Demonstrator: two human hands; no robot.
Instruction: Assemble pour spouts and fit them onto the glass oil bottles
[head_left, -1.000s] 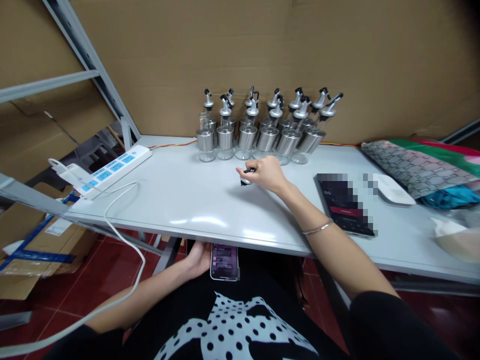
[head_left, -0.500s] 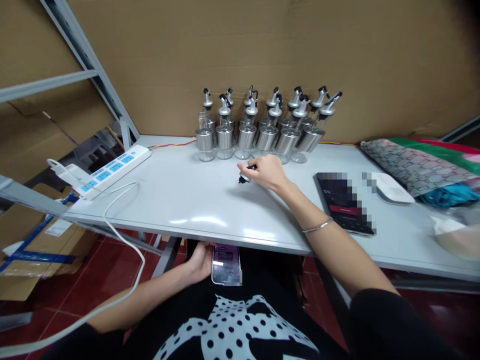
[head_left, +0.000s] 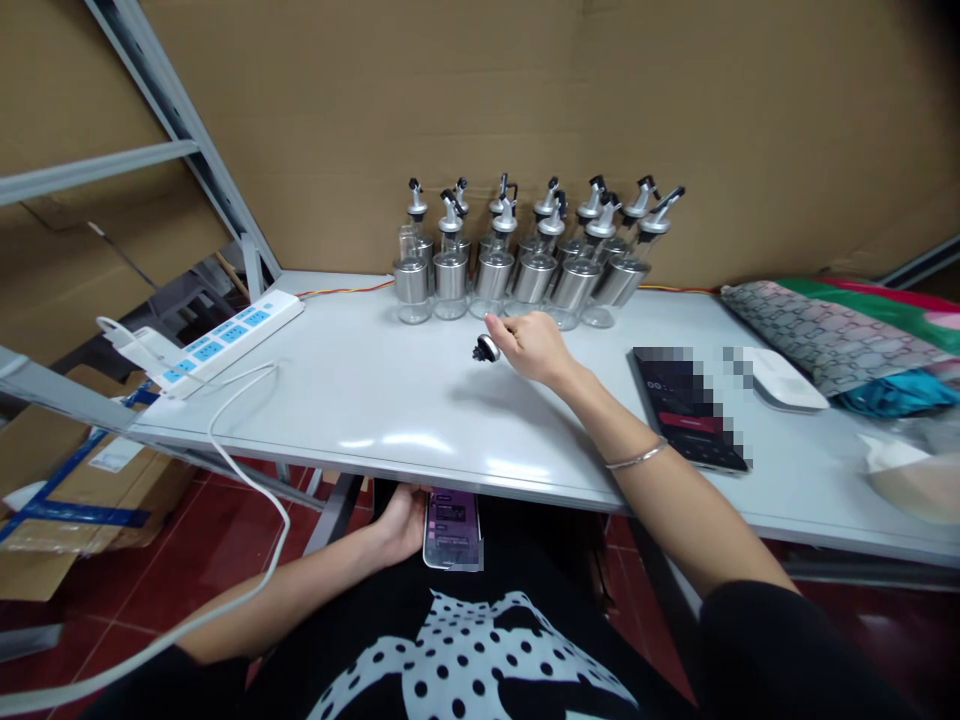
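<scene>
Spout cap point(head_left: 486, 348), silver, black-tipped

The person wore a black top point(head_left: 480, 660) with a big white patch full of black dots. Both arms were bare below short black sleeves point(head_left: 780, 650). A thin silver bangle point(head_left: 636, 458) sat round the wrist behind the right hand point(head_left: 534, 345)

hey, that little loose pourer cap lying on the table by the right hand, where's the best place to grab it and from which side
Probably pinch the pourer cap across its round silver collar, the widest part showing, coming down from above. It lies tipped on the table with its dark end pointing left, away from the right hand, whose fingertips already sit at its right edge. The dark end looks too small and blurred to judge as a grip.
</scene>
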